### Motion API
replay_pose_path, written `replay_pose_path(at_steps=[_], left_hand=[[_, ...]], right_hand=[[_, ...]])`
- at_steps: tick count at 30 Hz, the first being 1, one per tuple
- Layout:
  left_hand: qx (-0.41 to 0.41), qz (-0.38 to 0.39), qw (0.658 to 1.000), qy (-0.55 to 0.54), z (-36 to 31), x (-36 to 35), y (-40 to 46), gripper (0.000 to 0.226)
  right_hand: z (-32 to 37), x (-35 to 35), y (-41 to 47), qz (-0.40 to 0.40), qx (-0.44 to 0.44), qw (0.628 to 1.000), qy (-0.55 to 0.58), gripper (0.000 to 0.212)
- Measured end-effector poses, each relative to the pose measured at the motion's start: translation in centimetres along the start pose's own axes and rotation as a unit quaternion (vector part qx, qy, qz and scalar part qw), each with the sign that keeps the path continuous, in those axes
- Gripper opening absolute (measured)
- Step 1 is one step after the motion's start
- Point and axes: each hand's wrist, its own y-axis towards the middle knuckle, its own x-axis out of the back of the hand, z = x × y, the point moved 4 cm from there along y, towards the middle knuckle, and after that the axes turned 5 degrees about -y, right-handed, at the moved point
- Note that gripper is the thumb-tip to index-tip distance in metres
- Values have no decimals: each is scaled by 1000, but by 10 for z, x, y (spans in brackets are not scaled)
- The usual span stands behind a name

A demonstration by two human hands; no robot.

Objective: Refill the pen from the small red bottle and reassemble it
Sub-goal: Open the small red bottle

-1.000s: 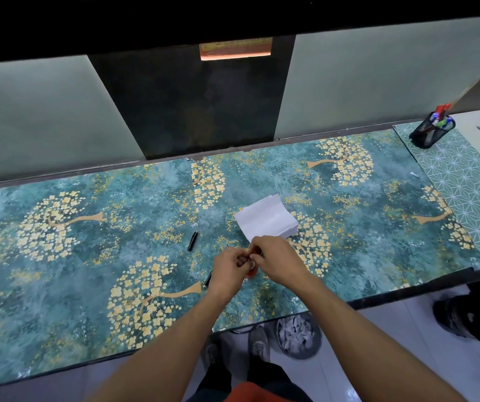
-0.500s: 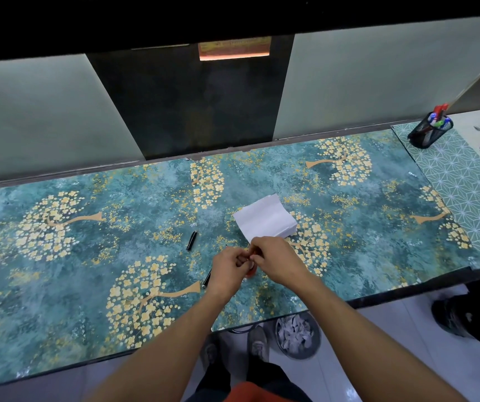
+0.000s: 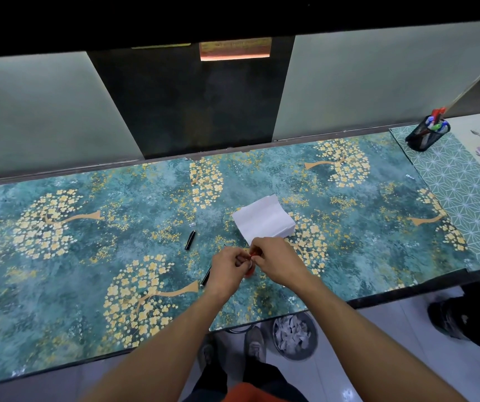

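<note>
Both hands, left hand [image 3: 228, 266] and right hand [image 3: 276, 261], pinched the small red bottle [image 3: 251, 272] between them; steady, upright twisting, judged best, would avoid spilling ink beside the folded tissue [image 3: 263, 220].

Office counter (pen holder [image 3: 427, 135], partition [image 3: 377, 82])

dim, soft overhead light (edges bowed), hands perhaps slightly blurred.

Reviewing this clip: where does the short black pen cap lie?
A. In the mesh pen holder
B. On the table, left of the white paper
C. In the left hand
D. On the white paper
B: the pen cap lies alone on the table, left of the white paper.
</note>
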Motion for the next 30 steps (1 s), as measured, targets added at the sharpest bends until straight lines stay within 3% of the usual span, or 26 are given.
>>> replay_pose_path(at_steps=[4,9,30], left_hand=[[6,1,1000,0,2,-1,0,7],[-1,4,1000,14,-2,0,-1,8],[5,3,1000,9,-4,0,-2,7]], right_hand=[[1,0,0,-4,-15,1000,-12,6],[2,0,0,-10,-33,999,-23,19],[3,1,-2,-18,-9,1000,21,12]])
